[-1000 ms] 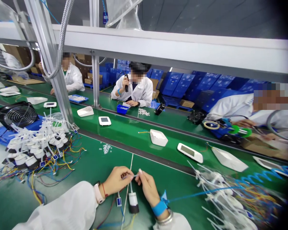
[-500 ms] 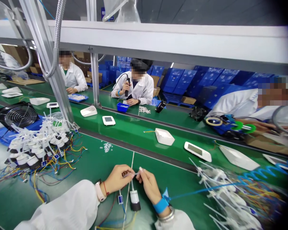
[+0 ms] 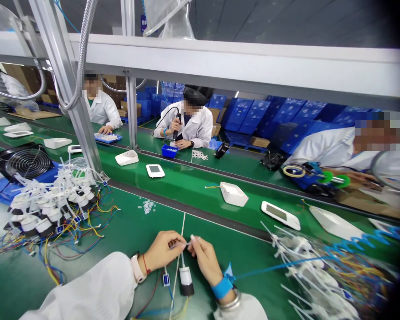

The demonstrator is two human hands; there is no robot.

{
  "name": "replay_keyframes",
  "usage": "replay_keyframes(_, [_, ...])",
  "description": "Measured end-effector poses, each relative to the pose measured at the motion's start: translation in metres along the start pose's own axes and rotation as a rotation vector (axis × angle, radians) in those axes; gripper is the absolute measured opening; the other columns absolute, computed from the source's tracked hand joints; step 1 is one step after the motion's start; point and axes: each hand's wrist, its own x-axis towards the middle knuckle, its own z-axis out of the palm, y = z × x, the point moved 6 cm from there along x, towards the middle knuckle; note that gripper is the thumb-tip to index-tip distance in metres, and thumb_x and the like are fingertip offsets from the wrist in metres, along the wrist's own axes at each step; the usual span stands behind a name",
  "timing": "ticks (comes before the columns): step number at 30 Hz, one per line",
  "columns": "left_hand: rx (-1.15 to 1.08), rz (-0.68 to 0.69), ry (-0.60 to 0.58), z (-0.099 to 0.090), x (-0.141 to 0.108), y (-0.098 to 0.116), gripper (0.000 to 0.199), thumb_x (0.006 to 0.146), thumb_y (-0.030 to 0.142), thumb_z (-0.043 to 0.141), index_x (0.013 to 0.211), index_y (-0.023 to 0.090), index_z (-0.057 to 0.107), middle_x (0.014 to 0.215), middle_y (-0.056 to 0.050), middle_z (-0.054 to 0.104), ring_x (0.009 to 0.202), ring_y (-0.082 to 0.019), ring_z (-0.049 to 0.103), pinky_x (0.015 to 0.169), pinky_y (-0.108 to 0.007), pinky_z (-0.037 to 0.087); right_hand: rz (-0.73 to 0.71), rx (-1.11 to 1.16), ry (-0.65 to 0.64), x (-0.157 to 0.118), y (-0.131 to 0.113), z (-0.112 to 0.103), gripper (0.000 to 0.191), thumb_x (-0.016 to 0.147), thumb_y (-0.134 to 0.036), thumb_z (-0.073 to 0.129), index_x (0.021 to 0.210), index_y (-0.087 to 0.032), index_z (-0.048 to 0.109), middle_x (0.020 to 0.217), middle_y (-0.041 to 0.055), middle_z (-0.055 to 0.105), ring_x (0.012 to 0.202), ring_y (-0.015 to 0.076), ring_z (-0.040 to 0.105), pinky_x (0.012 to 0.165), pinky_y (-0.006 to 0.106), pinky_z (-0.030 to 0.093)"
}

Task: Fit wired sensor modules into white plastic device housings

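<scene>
Had my left hand (image 3: pixel 162 251) and right hand (image 3: pixel 206 260) both pinching a thin white cable tie (image 3: pixel 183 244), right above a wired white-and-black cylinder (image 3: pixel 186 281) on the green table (image 3: pixel 240 262).

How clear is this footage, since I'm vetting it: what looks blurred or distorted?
Head view: the cable ties at lower right are smeared and the right edge darkens; the overhead aluminium rail bows from wide-angle distortion; the left hand and right hand look sharp.
</scene>
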Motion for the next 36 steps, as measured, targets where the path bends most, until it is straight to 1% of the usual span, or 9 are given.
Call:
replay_keyframes(22, [0.037, 0.01, -0.027, 0.0007, 0.0006, 0.0005, 0.016, 0.078, 0.021, 0.053, 0.078, 0.014, 0.067, 0.069, -0.003, 0.062, 0.06, -0.011, 0.049, 0.057, -0.02, 0.035, 0.004, -0.009, -0.012, -0.0001, -0.0017, 0.0006, 0.054, 0.082, -0.06, 0.039, 0.055, -0.015, 0.052, 0.054, 0.0012, 0.047, 0.052, 0.0117, 0.045, 0.052, 0.024, 0.036])
replay_keyframes(36, [0.036, 0.011, -0.022, -0.001, -0.0002, 0.0016, 0.017, 0.078, 0.023, 0.053, 0.078, 0.014, 0.067, 0.068, -0.003, 0.062, 0.059, -0.011, 0.048, 0.056, -0.02, 0.035, -0.002, -0.011, -0.012, 0.0005, -0.0047, 0.0007, 0.052, 0.081, -0.059, 0.041, 0.054, -0.016, 0.051, 0.053, 0.0008, 0.047, 0.052, 0.0119, 0.045, 0.052, 0.025, 0.037])
